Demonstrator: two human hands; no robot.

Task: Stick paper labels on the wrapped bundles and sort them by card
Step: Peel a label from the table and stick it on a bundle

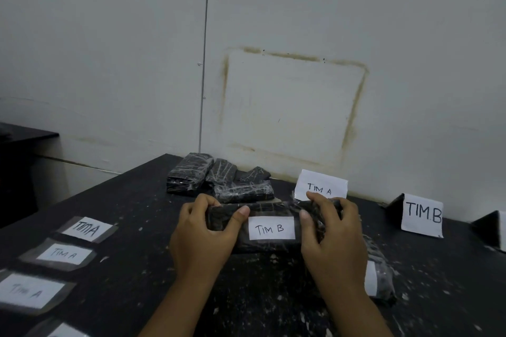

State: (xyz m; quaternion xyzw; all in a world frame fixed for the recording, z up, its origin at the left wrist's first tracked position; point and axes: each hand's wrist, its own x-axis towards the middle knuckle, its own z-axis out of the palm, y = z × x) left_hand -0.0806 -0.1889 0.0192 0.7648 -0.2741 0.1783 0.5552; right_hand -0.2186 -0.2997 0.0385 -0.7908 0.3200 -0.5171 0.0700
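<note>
Left hand (200, 235) and right hand (334, 238) grip a bundle (271, 209) labelled TIM B, not yet sorted; the rear pile (219, 180) looks unlabelled.

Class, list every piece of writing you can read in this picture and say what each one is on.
"TIM B": label on the bundle held by the left hand and right hand.
"TIM A": standing card behind it.
"TIM.B": right standing card.
"TIM A": three loose labels on the table.
Unreadable: cut-off fourth label at the bottom edge; half-hidden label on the lower right bundle.
</note>
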